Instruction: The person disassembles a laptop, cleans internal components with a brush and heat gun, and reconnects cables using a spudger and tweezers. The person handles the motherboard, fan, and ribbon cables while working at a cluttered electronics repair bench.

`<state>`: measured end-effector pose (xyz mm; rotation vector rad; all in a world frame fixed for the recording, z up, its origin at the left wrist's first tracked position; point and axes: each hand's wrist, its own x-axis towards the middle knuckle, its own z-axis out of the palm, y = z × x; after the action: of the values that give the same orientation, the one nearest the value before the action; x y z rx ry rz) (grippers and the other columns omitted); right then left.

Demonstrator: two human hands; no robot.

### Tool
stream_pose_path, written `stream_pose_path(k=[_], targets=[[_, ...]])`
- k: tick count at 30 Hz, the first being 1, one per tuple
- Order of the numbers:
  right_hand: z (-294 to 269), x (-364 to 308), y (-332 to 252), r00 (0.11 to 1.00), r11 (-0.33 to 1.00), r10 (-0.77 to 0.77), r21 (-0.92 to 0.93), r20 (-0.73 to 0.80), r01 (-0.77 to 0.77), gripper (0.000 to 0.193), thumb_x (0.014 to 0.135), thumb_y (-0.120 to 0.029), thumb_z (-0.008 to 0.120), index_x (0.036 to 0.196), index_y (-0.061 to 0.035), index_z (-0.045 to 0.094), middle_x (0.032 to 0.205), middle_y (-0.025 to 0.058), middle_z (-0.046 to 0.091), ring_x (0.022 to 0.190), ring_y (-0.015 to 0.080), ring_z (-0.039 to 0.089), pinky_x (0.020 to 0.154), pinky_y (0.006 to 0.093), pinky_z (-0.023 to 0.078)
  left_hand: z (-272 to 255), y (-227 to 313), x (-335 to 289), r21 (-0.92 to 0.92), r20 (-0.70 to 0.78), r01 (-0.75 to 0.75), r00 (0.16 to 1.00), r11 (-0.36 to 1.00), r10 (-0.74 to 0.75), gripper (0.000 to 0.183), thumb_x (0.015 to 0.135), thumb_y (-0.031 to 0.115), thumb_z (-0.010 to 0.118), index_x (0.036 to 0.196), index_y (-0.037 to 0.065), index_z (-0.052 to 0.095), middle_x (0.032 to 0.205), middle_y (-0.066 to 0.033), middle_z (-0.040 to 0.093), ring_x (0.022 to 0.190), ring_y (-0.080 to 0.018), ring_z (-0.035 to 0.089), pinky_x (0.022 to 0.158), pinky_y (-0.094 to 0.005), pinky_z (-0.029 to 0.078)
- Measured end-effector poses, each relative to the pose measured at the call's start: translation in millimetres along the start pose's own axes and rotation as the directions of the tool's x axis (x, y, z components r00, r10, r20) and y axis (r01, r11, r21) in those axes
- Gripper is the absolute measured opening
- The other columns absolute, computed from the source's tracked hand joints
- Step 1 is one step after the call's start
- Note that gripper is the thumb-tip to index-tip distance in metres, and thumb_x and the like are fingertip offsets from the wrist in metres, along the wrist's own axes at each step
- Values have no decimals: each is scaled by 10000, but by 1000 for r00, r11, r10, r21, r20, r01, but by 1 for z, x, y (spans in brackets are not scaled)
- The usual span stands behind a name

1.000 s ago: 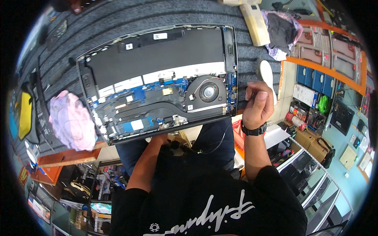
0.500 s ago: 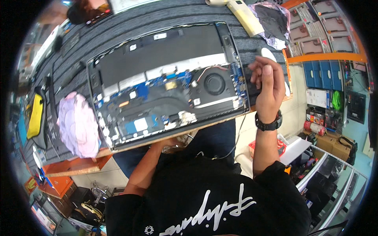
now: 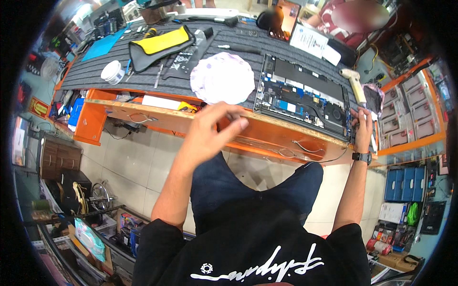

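An opened-up laptop (image 3: 305, 97) lies on the striped grey mat, its black battery, blue boards and round fan exposed. My right hand (image 3: 363, 127) is at its right end, fingers loosely extended by the edge; whether they touch it is hard to tell. My left hand (image 3: 210, 133) hovers in front of the bench edge, thumb and fingers apart and nothing held. Just beyond it sits a crumpled pale lilac cloth (image 3: 222, 78), very bright in the light. Left of that cloth are a loose black battery pack (image 3: 188, 62) and a thin metal tool (image 3: 159, 76).
A yellow and grey cloth (image 3: 162, 46), a white tub (image 3: 113, 73) and a blue sheet (image 3: 105, 45) occupy the left of the bench. A cream glue gun (image 3: 354, 85) stands behind the right hand. The orange bench (image 3: 267, 138) has an open drawer space below. Another person sits across.
The view has swung left and back, showing more bench. My left hand has come up from below the bench edge into the open. My right hand remains by the laptop's right end.
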<state>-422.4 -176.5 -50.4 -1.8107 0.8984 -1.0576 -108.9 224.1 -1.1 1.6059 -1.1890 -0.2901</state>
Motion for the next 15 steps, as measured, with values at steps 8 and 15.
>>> stream_pose_path(k=[8, 15], targets=[[-7, 0, -13, 998, 1000, 4, 2, 64, -4, 347, 1082, -368, 508, 1298, -106, 582, 1188, 112, 761, 756, 44, 534, 643, 201, 336, -48, -54, 126, 426, -14, -253, 958, 869, 285, 279, 937, 196, 719, 1161, 30, 715, 1123, -144, 703, 1101, -344, 653, 963, -428, 509], [-1, -7, -19, 991, 998, 15, -66, 136, -6, 402, 1050, -385, 489, 1325, -97, 547, 1233, 132, 748, 792, 62, 508, 662, 211, 327, -26, -120, 237, 710, 349, -291, 936, 642, 37, 361, 909, 260, 732, 1211, 67, 698, 1200, -158, 672, 1159, -375, 636, 982, -476, 512]])
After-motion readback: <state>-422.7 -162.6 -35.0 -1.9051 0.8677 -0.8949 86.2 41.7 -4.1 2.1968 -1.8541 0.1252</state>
